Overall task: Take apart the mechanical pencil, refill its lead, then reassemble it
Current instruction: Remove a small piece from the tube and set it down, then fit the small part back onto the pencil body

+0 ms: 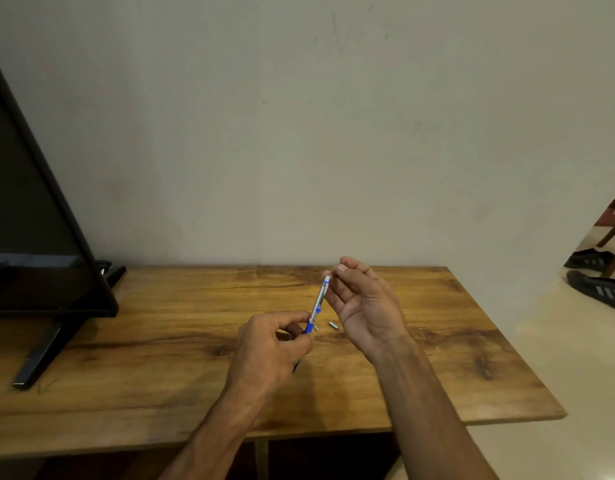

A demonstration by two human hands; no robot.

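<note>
Pencil held above the wooden table, roughly over its middle, long axis steeply tilted: blue grip end low and toward the person, white top end high and leaning slightly right and away. Left hand is closed around the lower, blue part, thumb and fingers clamped on the barrel. Right hand sits just to the right of the pencil, palm turned inward, thumb and forefinger pinched together right at the white top end; whether they grip a lead or the tip of the pencil itself is too small to tell. Two small loose parts lie on the table just behind the pencil: a small pale piece and a metal cap. Judgement: the right hand is the nearer one to the open top, so any insertion must run down along the barrel's axis, from upper right to lower left.
</note>
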